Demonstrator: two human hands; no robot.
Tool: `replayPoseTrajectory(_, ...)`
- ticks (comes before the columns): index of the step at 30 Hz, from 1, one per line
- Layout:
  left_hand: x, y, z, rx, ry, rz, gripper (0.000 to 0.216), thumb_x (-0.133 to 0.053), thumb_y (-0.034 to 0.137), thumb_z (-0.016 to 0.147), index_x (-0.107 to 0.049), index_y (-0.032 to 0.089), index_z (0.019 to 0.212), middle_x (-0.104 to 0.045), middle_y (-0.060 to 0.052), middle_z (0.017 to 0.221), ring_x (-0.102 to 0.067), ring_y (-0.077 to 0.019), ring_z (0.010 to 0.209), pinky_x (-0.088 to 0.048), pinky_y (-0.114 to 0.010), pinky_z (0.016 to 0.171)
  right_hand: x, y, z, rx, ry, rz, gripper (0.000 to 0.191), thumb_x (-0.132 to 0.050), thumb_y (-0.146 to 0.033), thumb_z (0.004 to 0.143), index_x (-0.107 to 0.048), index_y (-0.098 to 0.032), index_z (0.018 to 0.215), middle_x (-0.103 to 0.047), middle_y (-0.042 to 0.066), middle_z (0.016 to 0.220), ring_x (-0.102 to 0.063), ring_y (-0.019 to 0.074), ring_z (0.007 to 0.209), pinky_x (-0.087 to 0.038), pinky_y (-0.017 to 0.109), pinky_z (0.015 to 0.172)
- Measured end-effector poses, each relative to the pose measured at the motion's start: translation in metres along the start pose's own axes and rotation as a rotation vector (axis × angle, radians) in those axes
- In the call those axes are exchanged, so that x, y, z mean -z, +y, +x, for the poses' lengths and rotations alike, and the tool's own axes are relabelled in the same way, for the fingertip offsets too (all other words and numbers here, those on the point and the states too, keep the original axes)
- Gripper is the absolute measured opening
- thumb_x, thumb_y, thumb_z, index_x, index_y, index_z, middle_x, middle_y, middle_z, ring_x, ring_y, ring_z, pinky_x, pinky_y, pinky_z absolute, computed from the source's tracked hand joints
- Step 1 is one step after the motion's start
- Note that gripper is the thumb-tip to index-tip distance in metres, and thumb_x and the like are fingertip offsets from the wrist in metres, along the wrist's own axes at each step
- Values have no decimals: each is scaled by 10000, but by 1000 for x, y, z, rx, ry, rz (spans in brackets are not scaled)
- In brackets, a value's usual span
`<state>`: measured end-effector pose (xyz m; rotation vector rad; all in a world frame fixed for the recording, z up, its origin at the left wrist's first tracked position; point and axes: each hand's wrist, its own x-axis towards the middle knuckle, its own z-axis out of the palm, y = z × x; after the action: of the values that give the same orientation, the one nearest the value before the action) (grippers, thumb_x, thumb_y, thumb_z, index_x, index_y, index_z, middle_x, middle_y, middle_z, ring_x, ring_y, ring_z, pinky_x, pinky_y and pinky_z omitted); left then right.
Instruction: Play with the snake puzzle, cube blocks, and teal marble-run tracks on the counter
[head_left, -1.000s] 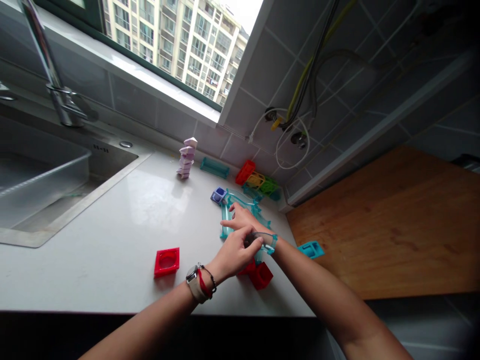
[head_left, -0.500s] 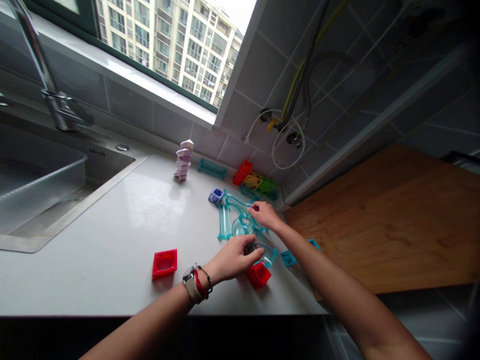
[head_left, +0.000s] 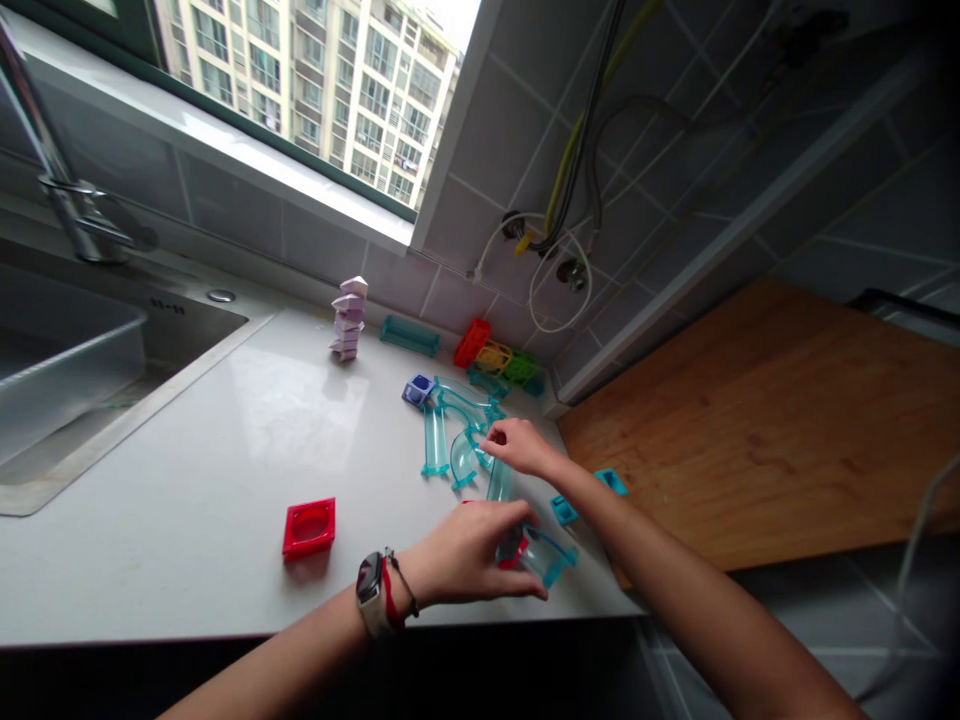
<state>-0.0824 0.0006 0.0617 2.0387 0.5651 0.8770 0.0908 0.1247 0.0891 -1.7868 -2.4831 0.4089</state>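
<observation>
My left hand (head_left: 476, 550), with a watch and bracelets at the wrist, has its thumb and fingers around a curved clear-teal track piece (head_left: 553, 558) near the counter's front edge. A red block (head_left: 514, 550) shows only in part between those fingers. Beyond it, my right hand (head_left: 519, 446) is pinched above several teal track pieces; what its fingertips hold, if anything, is hidden. Close by lie a straight track piece (head_left: 499, 482), a small curved piece (head_left: 463, 460) and another straight piece (head_left: 435, 440). A purple-blue block (head_left: 418, 390) stands at their far left end.
A red block with a round hole (head_left: 309, 528) lies at the left. Stacked lilac pieces (head_left: 349, 318) stand near the wall, right of the sink (head_left: 229, 335). Red (head_left: 472, 342), yellow and green pieces line the back. Blue blocks (head_left: 564, 509) lie near the wooden board (head_left: 765, 430).
My left hand has moved the curved track piece toward the counter's front edge and slightly right, now covering most of the red block. My right hand stays pinched over the track pieces. The view has shifted slightly.
</observation>
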Motion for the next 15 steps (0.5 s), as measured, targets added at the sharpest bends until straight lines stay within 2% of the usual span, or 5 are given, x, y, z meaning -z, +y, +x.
replayPoseTrajectory(2,-8,4,-2,-79,-52,80,277,-737,271,801,-616,225,1046,-688,-4,876,-610,-172,747,-425,-264,683,0,-6,-7,22,-35,-4,172,-691,-328,863,-772,-192,797,-779,39,801,-667,182,742,-407,254,665)
replayPoseTrajectory(4,-13,7,-3,-110,-69,130,245,-694,201,778,-610,220,1007,-677,-5,864,-595,-165,719,-415,-260,653,0,-12,-15,35,-70,-3,177,-685,-330,864,-784,-201,792,-781,35,789,-673,186,738,-418,258,671)
replayPoseTrajectory(7,-16,7,-3,-107,-77,141,239,-692,200,759,-597,217,977,-669,0,835,-582,-159,685,-409,-254,625,-2,-20,-23,40,-112,10,183,-673,-338,873,-807,-220,835,-799,32,834,-705,196,779,-454,258,703)
replayPoseTrajectory(10,-15,6,-3,-124,-94,118,200,-708,248,776,-566,218,914,-672,3,826,-581,-151,677,-419,-243,627,-10,-29,-26,-3,-116,22,237,-637,-366,901,-819,-228,965,-815,42,959,-737,215,873,-494,256,753)
replayPoseTrajectory(15,-14,4,-4,-161,-119,96,254,-739,340,793,-518,221,828,-670,6,799,-571,-144,656,-418,-237,612,-31,-41,-20,-170,-79,13,543,-698,-525,838,-734,-172,1249,-799,119,1050,-730,316,1015,-532,325,796)
